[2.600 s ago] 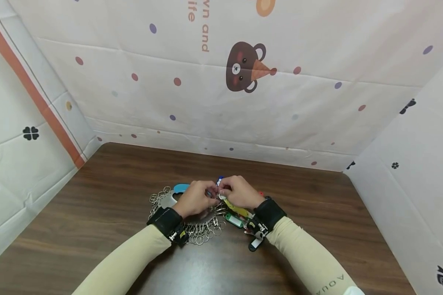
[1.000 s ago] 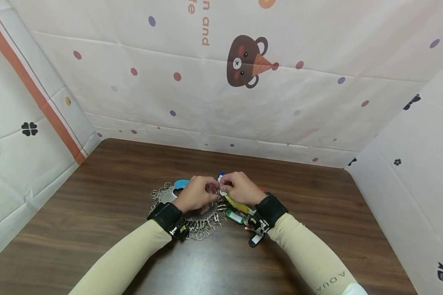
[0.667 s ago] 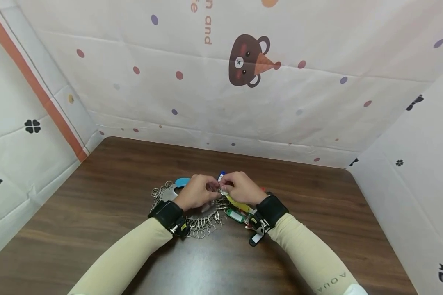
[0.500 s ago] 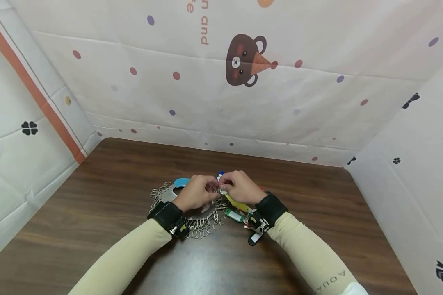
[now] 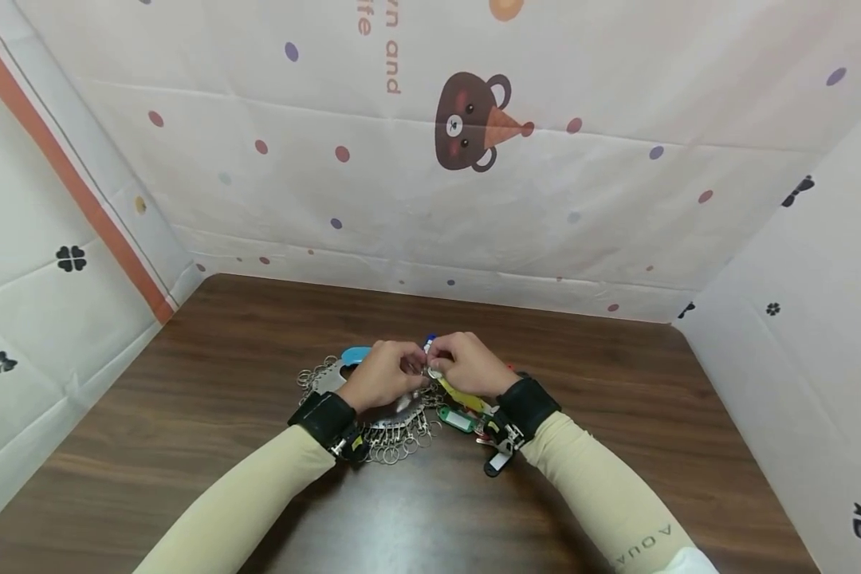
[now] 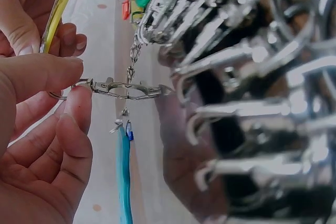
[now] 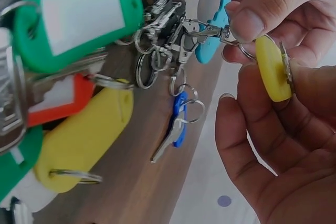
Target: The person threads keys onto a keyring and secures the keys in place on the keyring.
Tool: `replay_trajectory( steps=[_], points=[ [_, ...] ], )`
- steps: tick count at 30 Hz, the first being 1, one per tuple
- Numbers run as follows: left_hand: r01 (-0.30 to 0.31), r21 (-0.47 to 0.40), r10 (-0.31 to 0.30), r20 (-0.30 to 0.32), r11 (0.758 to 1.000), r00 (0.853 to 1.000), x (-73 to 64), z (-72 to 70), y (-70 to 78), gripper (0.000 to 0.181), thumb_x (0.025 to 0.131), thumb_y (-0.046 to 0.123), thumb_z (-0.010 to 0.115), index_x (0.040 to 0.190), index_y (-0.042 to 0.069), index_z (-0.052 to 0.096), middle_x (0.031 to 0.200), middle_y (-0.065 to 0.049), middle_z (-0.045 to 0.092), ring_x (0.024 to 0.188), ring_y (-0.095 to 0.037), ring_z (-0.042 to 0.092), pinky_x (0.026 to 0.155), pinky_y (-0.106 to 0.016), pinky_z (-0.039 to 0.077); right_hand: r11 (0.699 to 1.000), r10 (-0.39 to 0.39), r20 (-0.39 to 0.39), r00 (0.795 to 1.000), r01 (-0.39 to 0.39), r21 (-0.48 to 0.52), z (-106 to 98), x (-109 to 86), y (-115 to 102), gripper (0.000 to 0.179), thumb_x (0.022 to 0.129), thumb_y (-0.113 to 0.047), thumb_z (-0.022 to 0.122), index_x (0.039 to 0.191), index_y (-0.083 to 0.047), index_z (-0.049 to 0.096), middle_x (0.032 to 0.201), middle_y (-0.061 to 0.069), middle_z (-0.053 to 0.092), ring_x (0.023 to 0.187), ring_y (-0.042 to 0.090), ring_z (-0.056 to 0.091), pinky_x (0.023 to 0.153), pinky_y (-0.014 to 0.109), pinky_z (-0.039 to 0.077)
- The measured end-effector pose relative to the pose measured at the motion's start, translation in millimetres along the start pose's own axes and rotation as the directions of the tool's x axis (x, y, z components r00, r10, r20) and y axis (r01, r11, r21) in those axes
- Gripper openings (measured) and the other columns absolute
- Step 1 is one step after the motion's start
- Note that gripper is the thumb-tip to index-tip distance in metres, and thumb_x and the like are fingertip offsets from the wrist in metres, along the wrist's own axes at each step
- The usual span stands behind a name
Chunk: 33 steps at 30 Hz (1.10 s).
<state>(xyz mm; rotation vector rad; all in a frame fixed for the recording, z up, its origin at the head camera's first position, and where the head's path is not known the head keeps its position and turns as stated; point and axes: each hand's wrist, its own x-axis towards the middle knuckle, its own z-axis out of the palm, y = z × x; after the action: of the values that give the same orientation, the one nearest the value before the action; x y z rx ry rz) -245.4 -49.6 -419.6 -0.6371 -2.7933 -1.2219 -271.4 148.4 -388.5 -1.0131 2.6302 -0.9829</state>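
My left hand (image 5: 380,375) pinches the split ring of a metal snap hook (image 6: 126,88) between thumb and fingertip. The hook sits at the rim of a round metal plate (image 5: 324,381) fringed with snap hooks and rings. Close beside it, my right hand (image 5: 469,367) holds a yellow key tag (image 7: 272,69) with a key against it, gripped by the thumb and fingers. In the right wrist view, the pinched ring comes right up to the yellow tag's top. A blue key tag (image 7: 180,119) with a key hangs from a neighbouring ring.
A light blue piece (image 5: 355,355) shows at the plate's far side. Loose tags lie near my right wrist: green (image 5: 456,419), black (image 5: 498,463), and in the right wrist view red (image 7: 60,100) and another yellow tag (image 7: 86,140). Patterned cloth walls border the wooden table (image 5: 208,375).
Both hands stay nearly where they were, at the same ring and yellow tag. The head view has shifted slightly.
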Motion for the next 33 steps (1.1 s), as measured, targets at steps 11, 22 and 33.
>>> replay_trajectory(
  steps=[11,22,33],
  points=[
    [0.008,0.011,-0.008,0.000,1.000,1.000,-3.4,1.4,2.4,0.016,0.087,0.014,0.083,0.101,0.011,0.077,0.090,0.000,0.077,0.079,-0.008,0.068,0.071,-0.025,0.057,1.000,0.021,0.025,0.999,-0.021,0.014,1.2,-4.2,-2.1,0.019,0.104,-0.005,0.060,0.089,-0.009,0.071,0.076,0.000,0.058,0.065,0.011,0.050,0.063,0.024,0.042],
    [-0.017,0.001,0.017,0.011,1.000,1.000,-1.8,1.5,4.4,0.015,0.087,0.013,0.083,0.100,0.009,0.077,0.091,-0.002,0.078,0.079,-0.008,0.069,0.071,-0.024,0.058,0.999,0.038,0.015,0.999,-0.038,0.009,0.2,-7.8,-1.4,0.016,0.103,-0.003,0.060,0.094,-0.008,0.072,0.081,0.002,0.061,0.069,0.013,0.053,0.064,0.024,0.045],
    [-0.021,0.010,0.021,0.008,1.000,1.000,-0.7,0.0,7.3,0.014,0.087,0.015,0.083,0.099,0.010,0.077,0.089,-0.001,0.078,0.078,-0.008,0.069,0.071,-0.025,0.058,0.999,0.039,0.000,0.999,-0.039,-0.002,-3.4,-8.5,-3.8,0.017,0.103,-0.004,0.060,0.092,-0.010,0.072,0.081,0.002,0.061,0.069,0.013,0.052,0.065,0.025,0.045]
  ],
)
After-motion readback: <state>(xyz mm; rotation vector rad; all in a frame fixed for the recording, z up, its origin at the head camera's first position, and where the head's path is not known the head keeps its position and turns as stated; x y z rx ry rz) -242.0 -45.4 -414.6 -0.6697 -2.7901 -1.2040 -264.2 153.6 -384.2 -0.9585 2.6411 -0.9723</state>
